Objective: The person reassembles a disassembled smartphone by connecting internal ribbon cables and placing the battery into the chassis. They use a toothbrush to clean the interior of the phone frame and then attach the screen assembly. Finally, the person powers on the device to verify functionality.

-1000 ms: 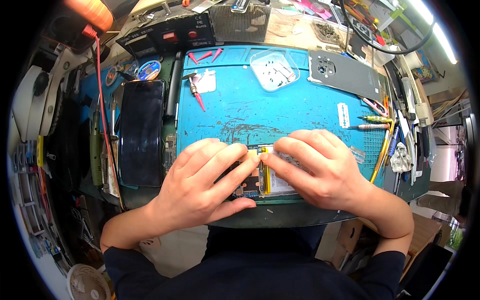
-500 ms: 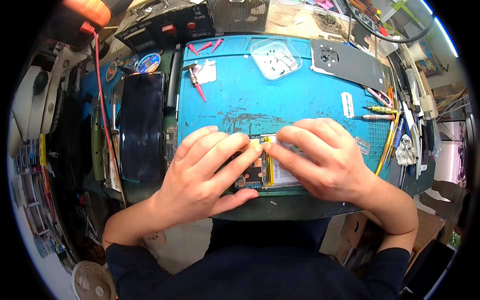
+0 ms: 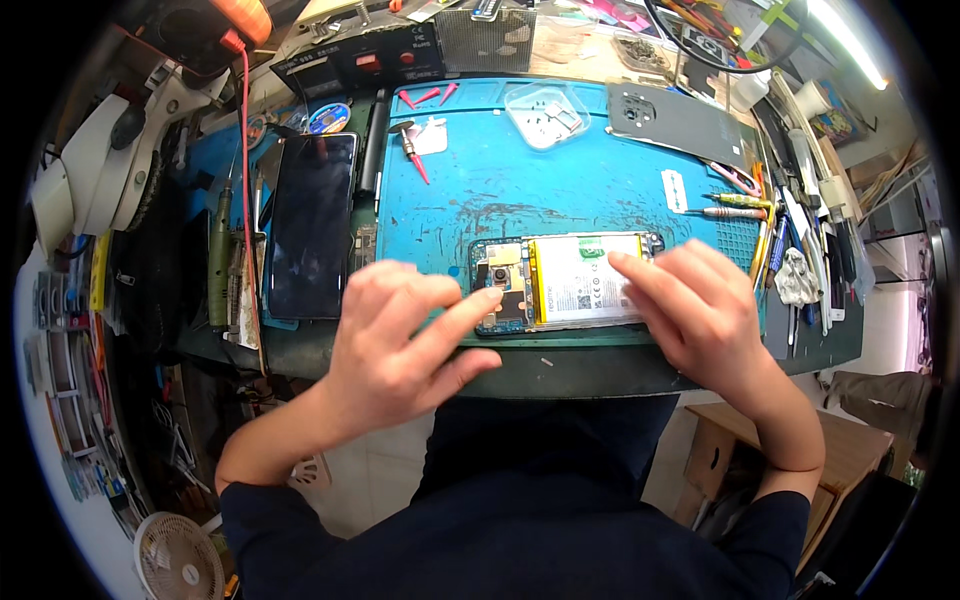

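Observation:
An opened phone (image 3: 487, 322) lies lengthwise near the front edge of the blue work mat (image 3: 450, 200). Its circuit board and a camera module show on the left, and a white battery (image 3: 570, 290) with a yellow edge strip and a green sticker fills the right. My left hand (image 3: 395, 335) is open beside the board, its index fingertip at the camera module and the thumb held apart. Over the battery's right part hovers my right hand (image 3: 705, 310), index finger stretched toward the green sticker, the other fingers curled loosely. Neither hand shows anything held.
Behind the phone stands a clear plastic tray (image 3: 520, 95) with small parts. A grey phone back cover (image 3: 680, 125) lies at the far right, near a razor blade (image 3: 674, 191) and several screwdrivers. A dark phone screen (image 3: 310, 225) lies left, and a pink-tipped tool (image 3: 416, 155) farther back.
My hands have drawn apart from the middle of the phone, the left one toward the board's left side, the right one over the battery. The phone is now largely uncovered.

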A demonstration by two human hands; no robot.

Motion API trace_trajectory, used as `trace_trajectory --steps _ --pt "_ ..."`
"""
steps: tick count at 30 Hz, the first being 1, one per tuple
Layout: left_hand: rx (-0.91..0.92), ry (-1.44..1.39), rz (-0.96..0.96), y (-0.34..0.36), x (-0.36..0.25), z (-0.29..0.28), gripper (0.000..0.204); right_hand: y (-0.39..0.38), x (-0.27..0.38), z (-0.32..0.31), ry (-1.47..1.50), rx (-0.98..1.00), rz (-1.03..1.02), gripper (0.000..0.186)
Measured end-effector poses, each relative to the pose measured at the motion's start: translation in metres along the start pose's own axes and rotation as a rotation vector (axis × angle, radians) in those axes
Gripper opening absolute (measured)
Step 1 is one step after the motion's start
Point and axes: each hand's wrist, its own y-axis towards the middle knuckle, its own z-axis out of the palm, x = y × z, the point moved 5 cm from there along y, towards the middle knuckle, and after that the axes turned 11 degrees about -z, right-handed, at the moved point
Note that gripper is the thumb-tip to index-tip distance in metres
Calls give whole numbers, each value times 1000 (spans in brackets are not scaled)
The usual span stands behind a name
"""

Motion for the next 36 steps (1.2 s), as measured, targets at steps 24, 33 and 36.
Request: trace_trajectory --steps 24,33,36 --pt "-168 -404 -154 -15 -34 -15 56 -21 74 -32 61 -285 -108 45" --pt "166 -1987 -57 9 -90 -20 81 -51 69 -20 38 -252 84 46" --pt "-286 -1720 105 -11 -62 -53 63 -82 40 -62 -259 -285 100 35"
